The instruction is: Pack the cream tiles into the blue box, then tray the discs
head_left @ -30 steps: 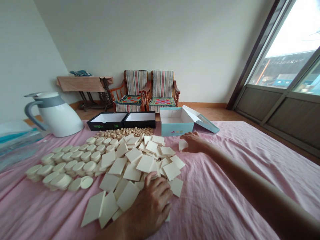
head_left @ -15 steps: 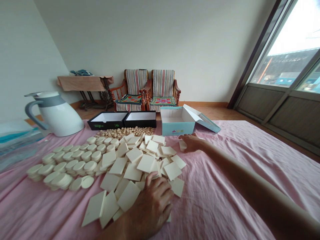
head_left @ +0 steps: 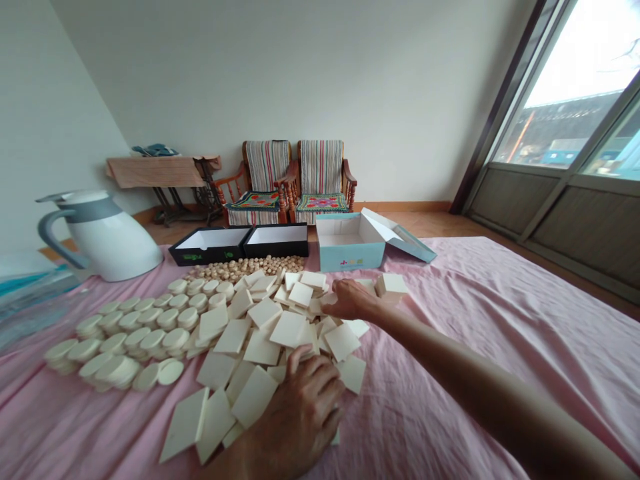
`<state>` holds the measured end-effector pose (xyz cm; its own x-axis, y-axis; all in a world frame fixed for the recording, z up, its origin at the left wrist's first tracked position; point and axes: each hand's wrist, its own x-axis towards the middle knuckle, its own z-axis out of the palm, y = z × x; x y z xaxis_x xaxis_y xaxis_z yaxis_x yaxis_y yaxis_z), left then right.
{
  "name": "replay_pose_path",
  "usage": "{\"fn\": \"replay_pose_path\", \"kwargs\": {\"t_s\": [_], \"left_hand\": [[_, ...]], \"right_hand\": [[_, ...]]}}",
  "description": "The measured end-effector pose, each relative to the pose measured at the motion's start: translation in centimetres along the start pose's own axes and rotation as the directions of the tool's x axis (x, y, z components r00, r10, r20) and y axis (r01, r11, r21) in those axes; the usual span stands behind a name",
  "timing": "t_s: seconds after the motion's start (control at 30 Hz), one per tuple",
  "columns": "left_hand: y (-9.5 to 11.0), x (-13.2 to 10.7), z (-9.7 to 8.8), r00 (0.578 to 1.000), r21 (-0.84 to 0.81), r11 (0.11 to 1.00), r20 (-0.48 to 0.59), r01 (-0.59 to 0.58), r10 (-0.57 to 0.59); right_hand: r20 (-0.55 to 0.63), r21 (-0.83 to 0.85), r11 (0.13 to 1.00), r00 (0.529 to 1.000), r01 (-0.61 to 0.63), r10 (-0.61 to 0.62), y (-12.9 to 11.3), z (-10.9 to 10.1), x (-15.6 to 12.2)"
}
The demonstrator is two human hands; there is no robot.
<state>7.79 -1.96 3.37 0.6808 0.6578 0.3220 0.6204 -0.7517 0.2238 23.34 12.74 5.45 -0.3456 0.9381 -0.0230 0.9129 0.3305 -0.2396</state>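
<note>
Pale square wooden tiles (head_left: 267, 312) lie in a loose heap on the pink cloth. My left hand (head_left: 313, 407) rests palm down at the heap's near right, its fingers curled. A tile edge peeks out below them; what lies under the palm is hidden. At the far right of the heap my right hand (head_left: 353, 300) is closed, thumb and fingers pinching a square tile (head_left: 327, 301). Just beyond its wrist stands a stack of square tiles (head_left: 393, 285), with another tile (head_left: 369, 285) beside it, partly behind the hand.
Round wooden discs (head_left: 135, 330) form rows of stacks at left, with small wooden beads (head_left: 240, 268) behind. Two black boxes (head_left: 210, 255), a light blue box (head_left: 350, 259) and its leaning lid (head_left: 407, 240) line the far edge. A white jug (head_left: 113, 237) stands far left.
My right hand has moved left, from before the blue box to the heap's edge, uncovering the tile stack. My left hand has stayed put. The view has shifted slightly.
</note>
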Motion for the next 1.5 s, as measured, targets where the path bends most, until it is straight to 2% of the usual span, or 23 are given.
{"fn": "replay_pose_path", "kwargs": {"t_s": [0.2,0.3,0.43,0.57,0.7,0.83,1.0,1.13,1.27,1.4,1.5], "left_hand": [[-0.1,0.0,0.1,1.000,-0.016,1.000,-0.008,0.001,-0.001],[-0.2,-0.1,0.2,1.000,-0.027,1.000,-0.003,0.003,-0.003],[-0.2,-0.1,0.2,1.000,-0.027,1.000,-0.007,0.004,-0.004],[-0.2,-0.1,0.1,1.000,-0.001,1.000,0.003,0.009,-0.009],[-0.2,-0.1,0.0,1.000,-0.016,1.000,-0.001,0.001,-0.001],[-0.1,-0.1,0.0,1.000,-0.010,1.000,0.000,0.002,-0.002],[0.0,0.0,0.1,1.000,-0.025,1.000,-0.004,0.007,-0.007],[0.0,-0.1,0.2,1.000,-0.011,1.000,-0.003,0.009,-0.009],[-0.1,-0.1,0.1,1.000,-0.001,1.000,-0.008,-0.005,0.005],[-0.2,0.0,0.0,1.000,-0.013,1.000,-0.008,-0.015,0.015],[-0.1,0.0,-0.1,1.000,-0.032,0.999,-0.002,-0.010,0.010]], "right_hand": [[-0.075,0.003,0.999,0.996,0.051,-0.050,4.4,-2.6,0.9],[0.001,-0.095,0.994,0.999,0.048,-0.048,6.5,-3.4,1.1],[0.106,-0.196,0.978,0.993,0.076,-0.056,7.8,-3.3,0.9],[0.085,-0.191,0.979,0.995,0.070,-0.055,7.4,-3.0,0.7],[-0.023,-0.100,0.991,0.995,0.093,-0.096,5.4,-2.3,0.5],[0.003,-0.057,0.992,0.993,0.115,-0.115,2.6,-0.8,0.3],[-0.003,-0.077,0.996,0.999,0.047,-0.047,0.8,0.0,0.1],[0.028,-0.089,0.996,0.999,0.028,-0.026,0.5,0.1,0.1],[0.007,-0.046,0.998,0.999,0.034,-0.034,0.1,0.2,-0.1],[-0.112,-0.003,0.997,0.990,0.083,-0.083,0.6,-1.1,-0.1],[-0.201,-0.014,0.994,0.974,0.105,-0.106,2.6,-3.0,0.3]]}}
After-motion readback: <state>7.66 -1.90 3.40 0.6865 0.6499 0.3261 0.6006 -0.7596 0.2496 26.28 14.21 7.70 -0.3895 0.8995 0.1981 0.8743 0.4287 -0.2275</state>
